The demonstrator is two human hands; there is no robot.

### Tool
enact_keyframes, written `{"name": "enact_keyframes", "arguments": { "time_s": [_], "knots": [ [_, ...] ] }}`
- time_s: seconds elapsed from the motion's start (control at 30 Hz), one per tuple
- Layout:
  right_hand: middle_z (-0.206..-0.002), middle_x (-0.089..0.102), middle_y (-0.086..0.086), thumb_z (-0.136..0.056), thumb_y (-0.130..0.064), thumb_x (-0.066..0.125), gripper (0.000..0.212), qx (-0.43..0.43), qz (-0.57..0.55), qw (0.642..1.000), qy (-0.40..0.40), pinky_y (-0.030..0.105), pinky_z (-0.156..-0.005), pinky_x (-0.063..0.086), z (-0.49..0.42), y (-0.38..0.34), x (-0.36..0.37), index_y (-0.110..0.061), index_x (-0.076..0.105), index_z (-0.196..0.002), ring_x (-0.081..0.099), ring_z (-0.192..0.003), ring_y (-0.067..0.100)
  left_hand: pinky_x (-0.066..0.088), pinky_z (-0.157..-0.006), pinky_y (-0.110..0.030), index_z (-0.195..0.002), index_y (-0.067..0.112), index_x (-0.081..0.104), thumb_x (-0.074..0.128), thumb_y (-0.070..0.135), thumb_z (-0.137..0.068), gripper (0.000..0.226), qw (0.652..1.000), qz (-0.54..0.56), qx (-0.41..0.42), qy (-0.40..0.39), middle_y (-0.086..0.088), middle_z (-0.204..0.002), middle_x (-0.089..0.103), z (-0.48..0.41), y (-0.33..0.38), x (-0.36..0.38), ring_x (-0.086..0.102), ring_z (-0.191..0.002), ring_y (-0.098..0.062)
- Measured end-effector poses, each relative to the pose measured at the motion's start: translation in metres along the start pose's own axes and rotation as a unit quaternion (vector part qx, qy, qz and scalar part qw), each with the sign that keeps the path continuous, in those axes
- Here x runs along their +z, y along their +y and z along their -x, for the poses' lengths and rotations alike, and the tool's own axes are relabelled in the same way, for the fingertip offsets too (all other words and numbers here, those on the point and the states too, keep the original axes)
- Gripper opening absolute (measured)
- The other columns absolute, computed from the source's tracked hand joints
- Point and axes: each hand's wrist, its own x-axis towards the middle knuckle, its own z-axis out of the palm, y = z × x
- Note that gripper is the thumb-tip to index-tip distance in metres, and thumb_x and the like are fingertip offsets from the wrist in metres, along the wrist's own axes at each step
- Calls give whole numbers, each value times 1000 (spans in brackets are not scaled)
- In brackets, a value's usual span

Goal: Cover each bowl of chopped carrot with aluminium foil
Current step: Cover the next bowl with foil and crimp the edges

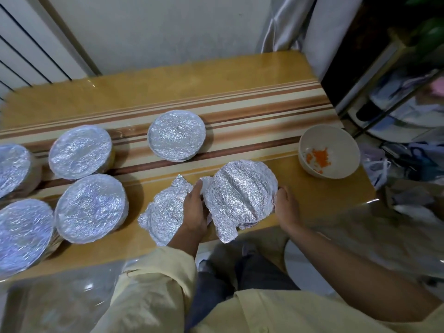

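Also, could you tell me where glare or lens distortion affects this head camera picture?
Head view: glare whitens the covered bowls at left; wide-angle distortion bends the table edges; the foil between the left hand and right hand stays sharp.

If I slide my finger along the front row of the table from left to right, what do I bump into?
Foil-covered bowl at the left edge → second foil-covered bowl → loose foil sheet → left hand → bowl being wrapped → right hand.

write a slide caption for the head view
Both hands press foil over a bowl; one carrot bowl remains uncovered.
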Motion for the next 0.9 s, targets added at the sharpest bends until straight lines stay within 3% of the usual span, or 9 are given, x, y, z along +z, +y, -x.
{"name": "enact_keyframes", "arguments": {
  "time_s": [0.07, 0.13, 0.2, 0.27, 0.3, 0.43, 0.6, 0.8, 0.9],
  "knots": [
    [-90, 53, 11, -87, -32, 29, 39, -26, -1, 1000, 9, 35, -66, 32, 0, -3, -3, -5, 53, -102, 48, -83, 29, 47, -104, -50, -141, 7, 47, 73, 50, -85, 75, 998, -44, 50, 11, -14, -132, 60, 4, 2, 5, 60, -119, -30],
    [-113, 54, 10, -93, -35, 31, 46, -107, 30, 993, 31, 31, -82, 36, -4, -7, -4, -7, 49, -124, 49, -102, 25, 36, -112, -38, -149, 6, 36, 62, 39, -96, 67, 969, -155, 170, 90, -7, -137, 49, 14, 1, 14, 49, -127, -23],
    [-138, 44, 11, -95, -38, 28, 54, -213, 106, 970, 47, 30, -101, 30, -10, -15, -3, -8, 40, -138, 39, -126, 23, 27, -114, -34, -148, 5, 39, 46, 40, -100, 61, 865, -324, 340, 175, -12, -145, 44, 24, 1, 17, 40, -136, -26],
    [-154, 27, 9, -97, -38, 22, 58, -306, 202, 929, 51, 31, -112, 18, -17, -25, 1, -9, 32, -146, 22, -142, 20, 24, -118, -39, -146, 5, 43, 35, 36, -100, 56, 745, -447, 458, 186, -18, -151, 42, 24, -5, 20, 34, -142, -31],
    [-157, 19, 7, -97, -38, 19, 59, -336, 251, 907, 40, 33, -115, 13, -19, -31, 5, -10, 28, -148, 14, -145, 19, 21, -120, -43, -147, 7, 43, 32, 33, -102, 53, 705, -490, 482, 174, -17, -154, 39, 22, -8, 24, 30, -146, -32],
    [-160, -3, 3, -98, -42, 8, 62, -356, 390, 849, -43, 39, -120, 1, -28, -36, 20, -13, 6, -153, -8, -146, 15, 5, -124, -45, -155, 10, 31, 17, 38, -103, 61, 640, -602, 463, 118, -10, -164, 22, 15, -24, 46, 13, -154, -28],
    [-159, 11, 3, -103, -40, 17, 57, -319, 381, 866, -58, 25, -115, -2, -32, -29, 21, -12, 12, -152, 4, -147, 14, 17, -123, -44, -153, 0, 31, 9, 48, -103, 72, 662, -598, 438, 111, -16, -161, 29, 0, -33, 46, 27, -150, -29],
    [-152, 35, 1, -97, -48, 8, 65, -310, 286, 905, -56, 19, -108, 12, -42, -22, 23, -17, 33, -148, 29, -139, 16, 28, -114, -28, -147, 2, 43, 23, 39, -102, 61, 787, -444, 421, 77, -12, -148, 49, -6, -33, 40, 43, -137, -24],
    [-144, 46, 1, -97, -47, 13, 62, -308, 237, 920, -59, 22, -104, 26, -45, -20, 23, -17, 41, -143, 41, -131, 17, 34, -111, -29, -145, 7, 46, 28, 32, -105, 51, 823, -386, 409, 82, -8, -144, 53, -5, -36, 41, 46, -134, -18]
  ]
}}
